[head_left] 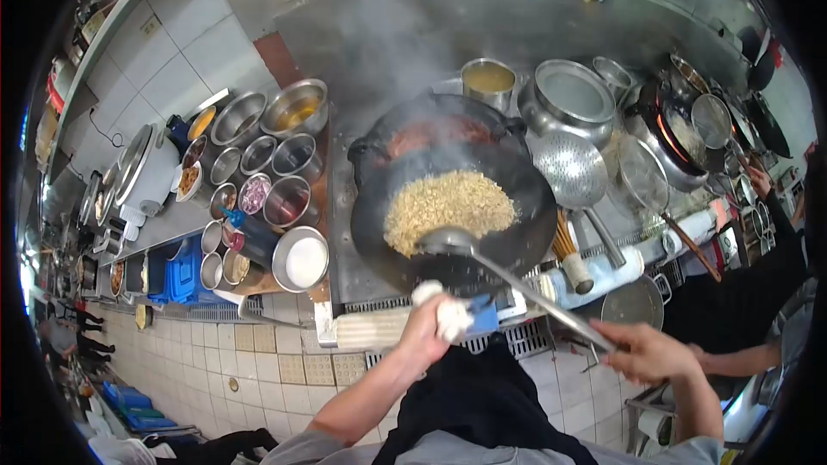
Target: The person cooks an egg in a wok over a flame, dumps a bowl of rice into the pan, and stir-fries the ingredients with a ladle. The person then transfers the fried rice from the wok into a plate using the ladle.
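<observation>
Steam rises around a large black wok (370, 245) on the stove, which holds a heap of pale yellow chopped food (452, 202). My right hand (646, 350) is wrapped round the long handle of a metal ladle (450, 241), whose bowl rests at the lower edge of the heap. At the wok's near edge, my left hand (426, 331) is closed round a bunched white cloth (450, 319). Beside the cloth is a blue object (484, 313), partly hidden. Behind this wok sits another dark pan with reddish contents (439, 135).
Metal bowls of ingredients, one with white powder (306, 262), stand at the left. A perforated skimmer (568, 170), a large metal pot (573, 95) and a wire strainer (642, 174) are on the right. A co-worker's arm (741, 360) reaches in there.
</observation>
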### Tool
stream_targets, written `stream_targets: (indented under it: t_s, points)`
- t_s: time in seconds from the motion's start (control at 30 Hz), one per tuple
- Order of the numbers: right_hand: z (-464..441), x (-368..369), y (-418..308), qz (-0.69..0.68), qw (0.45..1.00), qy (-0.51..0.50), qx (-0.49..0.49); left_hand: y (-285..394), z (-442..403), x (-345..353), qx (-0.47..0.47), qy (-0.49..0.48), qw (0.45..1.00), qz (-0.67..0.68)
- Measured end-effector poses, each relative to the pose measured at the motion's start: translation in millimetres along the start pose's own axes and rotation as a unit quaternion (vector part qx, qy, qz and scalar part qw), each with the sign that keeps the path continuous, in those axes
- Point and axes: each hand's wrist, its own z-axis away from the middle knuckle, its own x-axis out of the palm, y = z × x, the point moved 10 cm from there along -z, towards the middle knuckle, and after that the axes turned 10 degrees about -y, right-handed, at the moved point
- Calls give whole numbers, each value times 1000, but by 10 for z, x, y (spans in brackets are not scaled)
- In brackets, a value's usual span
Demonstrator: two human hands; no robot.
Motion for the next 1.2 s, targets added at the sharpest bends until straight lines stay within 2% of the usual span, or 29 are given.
stream_targets:
  t_s: [0.03,0.07,0.1,0.17,0.2,0.23,0.3,0.37,0.4,0.43,0.5,0.57,0.6,0.67,0.73,0.77,0.8,0.83,0.9,0.93,1.0,1.03,1.13,1.2]
  points:
    - [-110,-61,-126,54,998,19,-30,-25,-206,-181,-11,34,999,24]
    - [-288,-170,-287,154,981,71,-91,40,-462,-224,-46,8,999,4]
    - [-472,-216,-416,253,947,126,-154,94,-814,-400,-16,-54,998,-27]
    - [-825,-304,-471,298,907,237,-179,-116,-811,-576,15,-17,999,-28]
    - [-859,-266,-543,299,906,248,-168,-310,-650,-677,5,-27,999,-29]
    - [-889,-222,-558,298,906,256,-156,-353,-354,-650,49,12,996,-68]
    - [-863,-155,-482,297,897,268,-187,-274,-6,-375,59,-24,996,-62]
    - [-783,0,-327,77,956,177,-221,-157,-230,-556,-31,-23,999,19]
    - [-781,63,-128,-62,979,130,-143,53,-285,-494,-69,-30,997,-6]
    - [-780,92,-83,-60,979,128,-144,330,-188,-438,-23,37,998,-52]
    - [-808,146,100,-233,947,112,-190,601,-12,-365,28,40,990,-134]
    - [-906,186,161,-247,941,113,-200,757,222,-317,107,57,955,-269]
    - [-971,188,195,-265,934,121,-205,739,365,-267,131,85,937,-313]
    - [-1042,216,201,-310,924,112,-196,628,518,-181,214,75,893,-388]
    - [-989,449,36,-468,863,17,-191,612,593,-129,296,69,850,-431]
    - [-965,558,-11,-524,829,-34,-190,697,547,-109,295,72,849,-433]
    - [-987,611,-48,-534,820,-89,-186,717,464,-247,218,88,888,-395]
    - [-1070,662,-26,-577,785,-150,-169,716,411,-357,143,104,919,-352]
    - [-1176,743,-82,-694,634,-300,-163,737,376,-503,96,110,940,-308]
    - [-1218,751,-25,-696,630,-305,-159,683,369,-601,71,101,953,-278]
    - [-1172,833,8,-719,564,-373,-163,477,426,-749,37,105,973,-204]
    - [-1112,866,7,-719,559,-376,-170,374,479,-811,27,120,979,-162]
    - [-1244,932,227,-731,542,-386,-153,169,480,-1107,45,114,982,-146]
    - [-1334,998,363,-703,577,-387,-155,132,503,-1142,41,93,984,-144]
